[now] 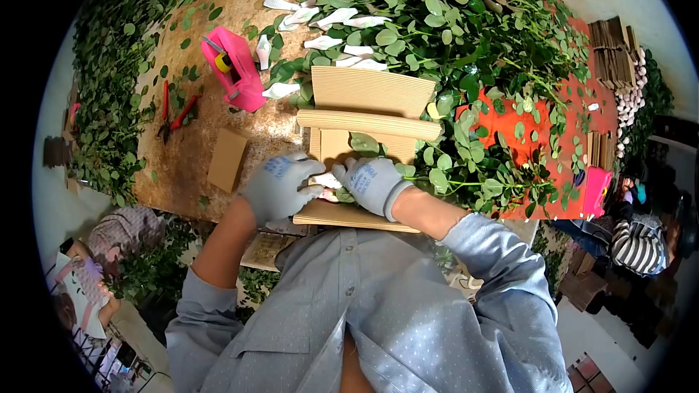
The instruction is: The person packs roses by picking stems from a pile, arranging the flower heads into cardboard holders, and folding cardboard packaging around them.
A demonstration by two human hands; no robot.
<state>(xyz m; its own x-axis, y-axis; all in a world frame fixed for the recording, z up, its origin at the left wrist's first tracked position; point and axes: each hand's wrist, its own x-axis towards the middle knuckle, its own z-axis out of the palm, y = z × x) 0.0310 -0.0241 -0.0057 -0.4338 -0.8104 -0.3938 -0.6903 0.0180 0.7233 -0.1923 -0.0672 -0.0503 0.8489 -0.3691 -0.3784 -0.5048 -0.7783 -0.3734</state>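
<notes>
Head view: your left hand (280, 185) and right hand (370, 184) bend part-open fingers around the buds (325, 180) over the cardboard (373, 92), apparently steadying them; whether either grips, I cannot tell. Beyond, left on the counter (186, 182), sit the dispenser (242, 73) and pliers (167, 129), probably for easy reach.

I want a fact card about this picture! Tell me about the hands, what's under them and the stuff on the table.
Left hand: grey glove, fingers at a white wrap, grip unclear
Right hand: grey glove, beside that wrap, grip unclear
Under the hands: ridged cardboard
Beyond the cardboard: leafy stems
Left of the cardboard: pink tape dispenser, red-handled tool
</notes>
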